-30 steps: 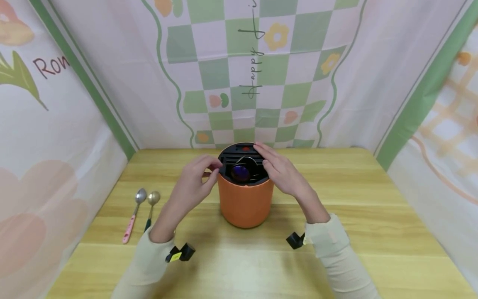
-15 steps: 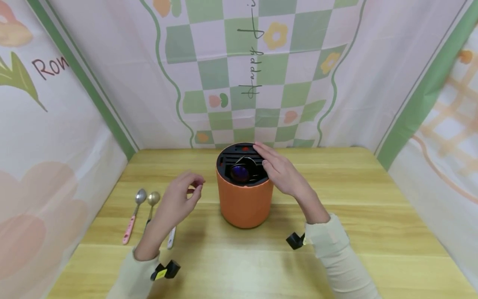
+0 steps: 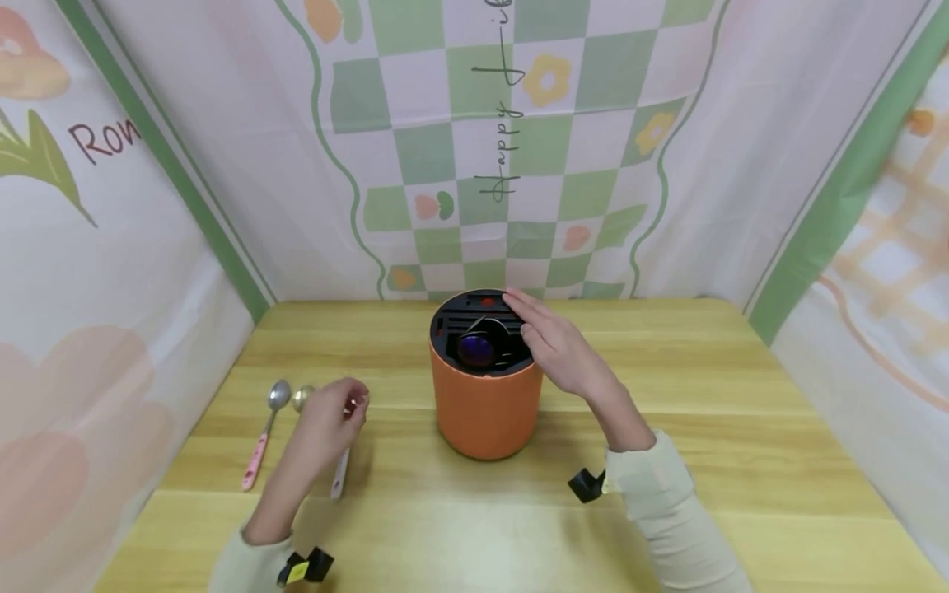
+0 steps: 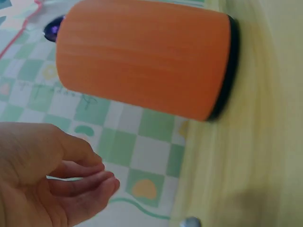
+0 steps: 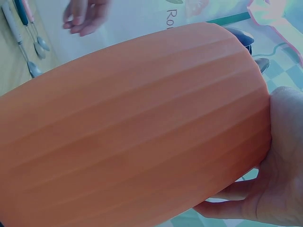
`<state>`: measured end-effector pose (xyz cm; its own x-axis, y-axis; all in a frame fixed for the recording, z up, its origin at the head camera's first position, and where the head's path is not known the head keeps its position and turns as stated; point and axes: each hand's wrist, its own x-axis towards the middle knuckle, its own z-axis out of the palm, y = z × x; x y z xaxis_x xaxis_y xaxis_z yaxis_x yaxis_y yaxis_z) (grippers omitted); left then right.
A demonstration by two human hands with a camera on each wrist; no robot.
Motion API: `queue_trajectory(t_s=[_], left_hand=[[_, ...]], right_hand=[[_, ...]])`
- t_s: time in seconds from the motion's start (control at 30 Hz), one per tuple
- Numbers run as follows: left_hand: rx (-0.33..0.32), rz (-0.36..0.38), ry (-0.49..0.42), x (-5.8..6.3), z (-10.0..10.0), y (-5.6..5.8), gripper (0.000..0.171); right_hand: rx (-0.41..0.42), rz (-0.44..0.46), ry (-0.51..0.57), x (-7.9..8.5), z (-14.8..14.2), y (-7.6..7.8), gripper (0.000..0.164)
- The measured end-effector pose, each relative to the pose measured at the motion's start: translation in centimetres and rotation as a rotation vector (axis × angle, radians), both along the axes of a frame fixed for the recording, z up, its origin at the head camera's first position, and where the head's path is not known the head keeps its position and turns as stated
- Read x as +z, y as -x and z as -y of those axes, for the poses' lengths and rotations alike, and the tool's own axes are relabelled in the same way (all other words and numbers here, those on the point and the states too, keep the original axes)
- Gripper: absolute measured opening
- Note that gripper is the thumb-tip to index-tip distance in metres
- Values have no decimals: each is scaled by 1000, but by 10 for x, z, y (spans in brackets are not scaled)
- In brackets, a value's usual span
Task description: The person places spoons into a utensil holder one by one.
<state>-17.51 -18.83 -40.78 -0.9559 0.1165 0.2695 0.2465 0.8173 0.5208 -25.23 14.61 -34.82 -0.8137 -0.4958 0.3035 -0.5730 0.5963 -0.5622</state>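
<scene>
An orange cylindrical utensil holder point(image 3: 485, 416) with a black slotted top point(image 3: 474, 306) stands upright at the table's middle. Dark, shiny rounded pieces point(image 3: 478, 347) sit in its top; their kind is unclear. My right hand point(image 3: 567, 350) rests on the right rim, fingers stretched along it. To the holder's left, my left hand point(image 3: 319, 428) hovers empty over the spoons, fingers loosely bent. Beneath it lies a white-handled spoon point(image 3: 340, 473), its bowl hidden in the head view. A green-handled spoon point(image 5: 21, 12) is mostly covered there, while a pink-handled spoon point(image 3: 255, 461) lies farther left.
The wooden table point(image 3: 726, 387) carries the holder and spoons. Patterned cloth point(image 3: 519, 165) hangs close behind the holder, with more cloth along both sides. A small black camera point(image 3: 306, 567) is strapped at the left sleeve, another black camera point(image 3: 587, 486) at the right.
My left hand has moved from the holder's left rim down and left, over the spoons. The right hand stays on the rim, and the holder stands in the same place.
</scene>
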Motion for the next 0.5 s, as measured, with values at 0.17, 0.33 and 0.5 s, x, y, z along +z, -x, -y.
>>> queue_trajectory(t_s=[0.17,0.33,0.5], left_hand=[[48,163,41,-12,11,0,22],[89,260,105,-25,18,1,26],[85,250,220,-35,21,2,16]], right_hand=[[5,1,2,-1,0,1,51],[5,2,2,0,0,1,51],[3,-1,-2,0,0,1,51]])
